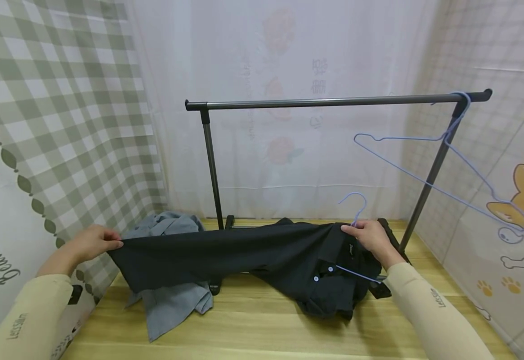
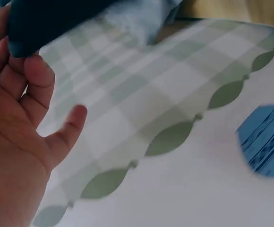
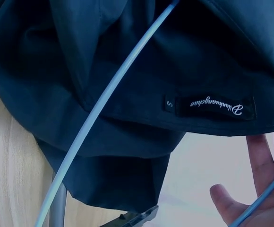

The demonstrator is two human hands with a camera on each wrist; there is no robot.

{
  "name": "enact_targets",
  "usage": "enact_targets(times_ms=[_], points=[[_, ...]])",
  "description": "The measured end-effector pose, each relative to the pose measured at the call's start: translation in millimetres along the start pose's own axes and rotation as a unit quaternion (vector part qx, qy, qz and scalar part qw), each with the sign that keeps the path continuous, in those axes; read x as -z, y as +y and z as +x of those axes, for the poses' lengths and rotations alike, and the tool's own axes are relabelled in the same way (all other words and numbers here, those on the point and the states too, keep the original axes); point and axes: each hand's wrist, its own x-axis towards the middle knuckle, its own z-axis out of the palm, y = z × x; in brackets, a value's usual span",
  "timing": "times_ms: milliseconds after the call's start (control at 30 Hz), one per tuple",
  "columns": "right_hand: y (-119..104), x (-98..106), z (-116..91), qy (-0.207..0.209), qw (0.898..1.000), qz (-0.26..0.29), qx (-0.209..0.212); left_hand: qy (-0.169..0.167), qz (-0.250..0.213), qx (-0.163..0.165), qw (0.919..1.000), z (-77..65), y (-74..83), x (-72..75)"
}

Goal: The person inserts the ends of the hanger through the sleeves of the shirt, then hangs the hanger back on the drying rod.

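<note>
A black shirt [image 1: 243,250] is stretched sideways between my two hands, low in front of the rack. On the left, my left hand [image 1: 86,245] pinches the end of its long sleeve [image 1: 162,257] between thumb and fingers. At the shirt's collar end, my right hand [image 1: 371,240] grips the cloth beside the neck of a light blue wire hanger [image 1: 364,201]. The hanger's bar [image 3: 101,105] crosses the shirt opening in the right wrist view, near a sewn neck label [image 3: 216,108]. White buttons [image 1: 316,278] show on the front.
Behind the shirt stands a dark metal rack [image 1: 316,103]. Another blue hanger [image 1: 401,171] hangs at its right end. A crumpled grey garment [image 1: 176,305] lies on the wooden table [image 1: 262,335] at left. Checked cloth [image 1: 95,125] lines the left wall.
</note>
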Motion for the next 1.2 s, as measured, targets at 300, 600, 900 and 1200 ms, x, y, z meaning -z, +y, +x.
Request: enact_targets(times_ms=[300,600,900,1200], points=[[-2,-1,-1,0.012,1.000,0.001,-0.012,0.032,0.048,0.007,0.9983,1.5,-0.8,15.6],[-4,-5,-2,0.013,1.000,-0.006,-0.006,0.030,0.094,0.012,0.9950,18.2,-1.0,-32.1],[-7,-7,-2,0.008,1.000,-0.017,0.006,0.067,0.071,-0.047,0.9941,51.0,40.2,-81.6],[-14,-7,-1,-0.007,1.000,-0.023,0.006,0.091,0.053,-0.073,0.9918,93.3,108.7,-129.3]])
